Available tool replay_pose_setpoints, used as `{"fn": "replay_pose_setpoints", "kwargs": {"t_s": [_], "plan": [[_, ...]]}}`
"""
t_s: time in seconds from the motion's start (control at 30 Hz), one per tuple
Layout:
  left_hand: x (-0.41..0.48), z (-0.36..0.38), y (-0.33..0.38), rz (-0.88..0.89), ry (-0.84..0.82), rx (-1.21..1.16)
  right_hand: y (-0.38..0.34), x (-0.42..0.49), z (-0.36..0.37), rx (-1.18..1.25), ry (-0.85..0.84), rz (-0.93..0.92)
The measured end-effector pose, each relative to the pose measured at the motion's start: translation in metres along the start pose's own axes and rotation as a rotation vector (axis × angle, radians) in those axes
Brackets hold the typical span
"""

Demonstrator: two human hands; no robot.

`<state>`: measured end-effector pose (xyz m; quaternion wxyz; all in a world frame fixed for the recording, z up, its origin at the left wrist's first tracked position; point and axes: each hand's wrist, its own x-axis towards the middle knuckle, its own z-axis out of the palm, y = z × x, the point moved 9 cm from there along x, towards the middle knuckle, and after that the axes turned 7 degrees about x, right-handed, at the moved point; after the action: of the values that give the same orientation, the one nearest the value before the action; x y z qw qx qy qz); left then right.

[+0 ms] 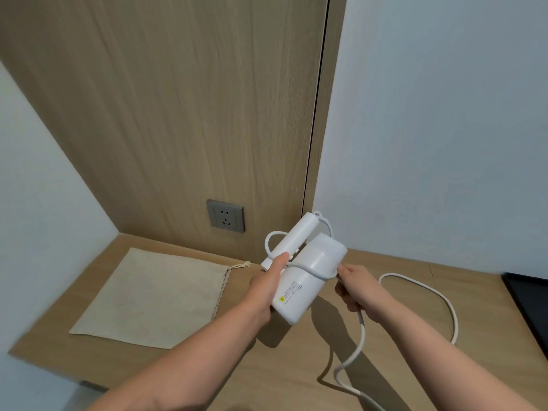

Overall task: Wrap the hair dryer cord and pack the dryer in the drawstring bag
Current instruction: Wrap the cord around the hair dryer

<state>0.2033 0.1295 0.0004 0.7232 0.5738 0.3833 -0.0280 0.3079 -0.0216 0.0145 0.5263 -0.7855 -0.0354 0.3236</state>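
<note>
A white folded hair dryer (pixel 308 271) is held above the wooden desk (pixel 296 366). My left hand (pixel 267 287) grips its body from the left, thumb lying on the folded handle. One turn of the white cord (pixel 427 295) crosses the dryer's body. My right hand (pixel 354 289) pinches the cord just right of the dryer. The rest of the cord loops loose over the desk to the right and runs off the bottom edge. A beige drawstring bag (pixel 148 298) lies flat on the desk at the left, its mouth facing right.
A grey wall socket (pixel 226 215) sits in the wooden back panel above the desk. A black flat object (pixel 530 301) lies at the desk's right edge. White walls close in on both sides.
</note>
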Motion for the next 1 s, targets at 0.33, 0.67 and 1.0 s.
{"fn": "replay_pose_setpoints", "kwargs": {"t_s": [0.33,0.67,1.0], "plan": [[0.007,-0.002,-0.005,-0.021,0.065,0.027,-0.010,-0.036,0.018,-0.786,-0.260,-0.151],[0.002,-0.026,0.018,0.158,0.156,0.314,-0.024,-0.052,0.021,-0.752,-0.493,-0.016],[0.004,-0.043,0.030,0.237,0.224,0.763,-0.059,-0.060,0.040,-1.374,-0.352,-0.312]]}}
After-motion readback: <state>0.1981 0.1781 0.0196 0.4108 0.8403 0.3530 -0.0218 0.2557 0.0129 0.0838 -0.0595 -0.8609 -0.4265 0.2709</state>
